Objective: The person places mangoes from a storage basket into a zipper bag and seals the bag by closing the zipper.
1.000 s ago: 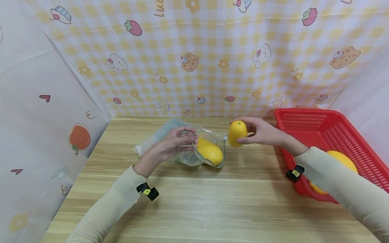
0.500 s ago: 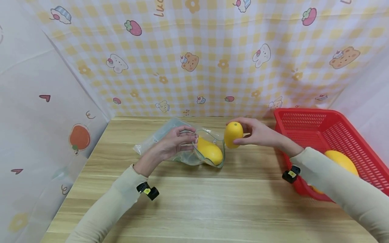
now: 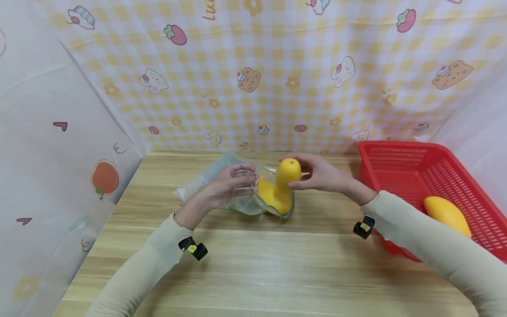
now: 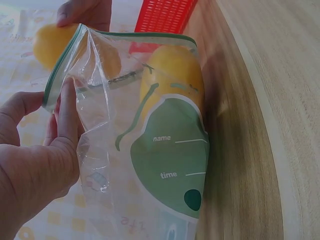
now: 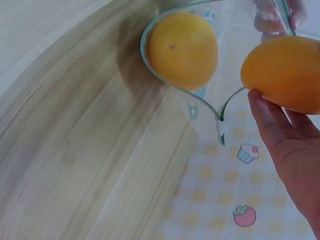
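Nearest, two cream sleeves reach in over the light wood bench (image 3: pixel 237 273), the left sleeve (image 3: pixel 134 273) from the left and the right sleeve (image 3: pixel 431 251) from the right. A small black thing with a yellow mark sits at each wrist, the left one (image 3: pixel 192 248) and the right one (image 3: pixel 363 226). On the right side of the bench is a red basket (image 3: pixel 396 157) with lots of little holes, and a big yellow fruit (image 3: pixel 447 215) lies in its near part. Farther in, near the middle, a clear bag (image 4: pixel 125 115) lies on the bench with its open mouth to the right. It has a green rim and a green patch that says "name" and "time". A second yellow fruit (image 3: pixel 273 200) is inside, close to the mouth. The left hand (image 3: pixel 227 187) pinches the bag's rim between its thumb and fingers. The right hand (image 3: pixel 322 174) has its fingers and thumb around a third yellow fruit (image 3: pixel 288 174), up by the bag's mouth; I cannot tell if that fruit touches the bag. Farthest back hangs a yellow and white checked cloth (image 3: pixel 277 53) with bears, cakes, flowers and strawberries on it.
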Available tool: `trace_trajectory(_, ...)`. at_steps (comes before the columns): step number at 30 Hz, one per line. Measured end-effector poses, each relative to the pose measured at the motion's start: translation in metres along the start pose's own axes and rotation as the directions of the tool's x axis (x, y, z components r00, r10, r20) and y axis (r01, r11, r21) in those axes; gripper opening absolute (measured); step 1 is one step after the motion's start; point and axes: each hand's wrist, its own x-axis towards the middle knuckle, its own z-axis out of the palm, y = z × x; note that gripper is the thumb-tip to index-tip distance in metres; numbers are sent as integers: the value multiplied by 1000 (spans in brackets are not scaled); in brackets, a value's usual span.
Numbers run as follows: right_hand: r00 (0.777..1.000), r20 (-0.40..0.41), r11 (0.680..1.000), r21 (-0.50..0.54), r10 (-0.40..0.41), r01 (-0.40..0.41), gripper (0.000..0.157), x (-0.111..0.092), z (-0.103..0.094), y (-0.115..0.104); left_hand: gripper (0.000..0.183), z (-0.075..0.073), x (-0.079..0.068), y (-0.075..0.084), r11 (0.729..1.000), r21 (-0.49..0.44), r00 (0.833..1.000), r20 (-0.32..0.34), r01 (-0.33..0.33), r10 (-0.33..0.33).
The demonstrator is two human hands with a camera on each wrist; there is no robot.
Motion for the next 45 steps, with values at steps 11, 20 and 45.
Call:
trace_trajectory(11, 1000, 2, 999, 12, -31, 31, 61, 4, 9, -4, 39, 1, 1, 2, 1000, 3, 1000, -6, 8, -8)
trace_trajectory(20, 997, -70, 999, 37, -15, 17, 54, 9, 17, -2, 30, 2, 1, 1, 1000, -2, 999, -29, 15, -15)
trace_trajectory(45, 977, -213, 993, -117, 8, -33, 53, -18, -4, -2, 33, -1, 0, 6, 999, -36, 997, -78, -10, 7)
